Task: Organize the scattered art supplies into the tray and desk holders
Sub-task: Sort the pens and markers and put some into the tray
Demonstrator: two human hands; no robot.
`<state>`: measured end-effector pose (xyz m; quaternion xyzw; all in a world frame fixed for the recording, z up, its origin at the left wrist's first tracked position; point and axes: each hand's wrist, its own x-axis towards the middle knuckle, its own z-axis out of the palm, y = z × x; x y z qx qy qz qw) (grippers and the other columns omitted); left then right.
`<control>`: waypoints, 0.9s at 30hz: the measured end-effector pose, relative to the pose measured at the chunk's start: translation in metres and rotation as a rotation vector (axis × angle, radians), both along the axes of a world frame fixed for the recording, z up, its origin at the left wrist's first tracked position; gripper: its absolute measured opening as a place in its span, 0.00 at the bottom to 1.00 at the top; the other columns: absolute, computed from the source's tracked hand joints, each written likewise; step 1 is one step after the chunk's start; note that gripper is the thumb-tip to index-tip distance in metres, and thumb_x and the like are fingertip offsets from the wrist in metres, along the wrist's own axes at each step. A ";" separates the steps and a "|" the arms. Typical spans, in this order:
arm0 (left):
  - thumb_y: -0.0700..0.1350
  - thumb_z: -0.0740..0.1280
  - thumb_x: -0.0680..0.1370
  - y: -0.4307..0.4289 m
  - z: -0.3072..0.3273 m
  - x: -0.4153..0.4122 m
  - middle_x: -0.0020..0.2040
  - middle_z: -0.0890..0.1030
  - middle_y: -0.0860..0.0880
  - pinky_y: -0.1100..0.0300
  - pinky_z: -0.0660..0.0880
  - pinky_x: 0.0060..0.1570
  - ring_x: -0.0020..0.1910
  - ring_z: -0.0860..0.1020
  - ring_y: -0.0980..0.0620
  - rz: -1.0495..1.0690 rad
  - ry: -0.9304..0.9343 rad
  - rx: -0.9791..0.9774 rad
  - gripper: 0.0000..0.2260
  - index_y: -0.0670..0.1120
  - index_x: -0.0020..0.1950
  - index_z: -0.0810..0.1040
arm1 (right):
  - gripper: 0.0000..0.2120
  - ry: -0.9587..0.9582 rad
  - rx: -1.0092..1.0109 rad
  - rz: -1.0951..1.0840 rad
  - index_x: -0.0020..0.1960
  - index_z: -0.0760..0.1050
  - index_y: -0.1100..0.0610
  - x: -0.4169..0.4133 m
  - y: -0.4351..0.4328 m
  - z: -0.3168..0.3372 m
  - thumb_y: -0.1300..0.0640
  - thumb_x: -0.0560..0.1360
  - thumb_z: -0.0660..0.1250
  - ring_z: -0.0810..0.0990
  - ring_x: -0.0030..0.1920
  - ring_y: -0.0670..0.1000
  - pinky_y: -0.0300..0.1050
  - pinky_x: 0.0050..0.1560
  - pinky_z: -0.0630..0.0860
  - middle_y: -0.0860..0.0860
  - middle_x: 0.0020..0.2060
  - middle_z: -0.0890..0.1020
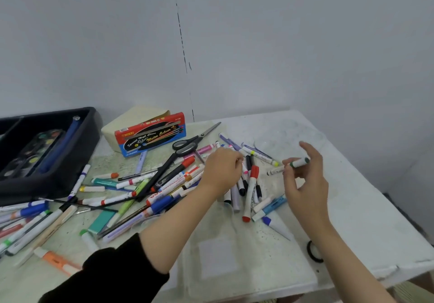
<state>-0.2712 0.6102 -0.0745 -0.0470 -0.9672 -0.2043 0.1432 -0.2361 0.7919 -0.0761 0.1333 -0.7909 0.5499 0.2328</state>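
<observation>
Several markers, pens and brushes lie scattered over a white table. My right hand pinches a white marker with a green cap above the table, right of the pile. My left hand rests curled on the middle of the pile, its fingers closed around a few markers whose ends stick out below it. Black-handled scissors lie at the pile's far side. A dark tray at the left holds a paint palette and a blue pen.
A red and blue watercolour box leans on a cream holder near the wall. A clear plastic pouch lies at the front edge. A black ring sits under my right forearm. The table's right edge drops off.
</observation>
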 end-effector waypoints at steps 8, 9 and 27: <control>0.48 0.60 0.78 0.025 0.006 -0.036 0.42 0.74 0.47 0.58 0.68 0.37 0.45 0.75 0.47 0.264 -0.300 -0.277 0.07 0.45 0.44 0.69 | 0.17 -0.015 -0.024 -0.023 0.62 0.66 0.46 0.006 0.017 -0.008 0.62 0.78 0.62 0.79 0.47 0.40 0.26 0.43 0.71 0.38 0.48 0.80; 0.48 0.60 0.77 0.026 0.006 -0.038 0.42 0.73 0.47 0.58 0.69 0.37 0.46 0.75 0.47 0.267 -0.321 -0.267 0.07 0.45 0.44 0.69 | 0.16 -0.021 -0.026 -0.028 0.62 0.66 0.46 0.007 0.018 -0.009 0.62 0.78 0.61 0.80 0.47 0.40 0.26 0.42 0.71 0.38 0.48 0.80; 0.32 0.65 0.74 -0.029 0.058 0.050 0.33 0.78 0.42 0.63 0.78 0.27 0.22 0.77 0.55 0.238 -0.482 0.887 0.11 0.41 0.55 0.73 | 0.07 -0.302 -0.136 0.003 0.42 0.72 0.57 0.045 -0.008 -0.003 0.65 0.72 0.70 0.75 0.33 0.43 0.31 0.33 0.70 0.52 0.35 0.79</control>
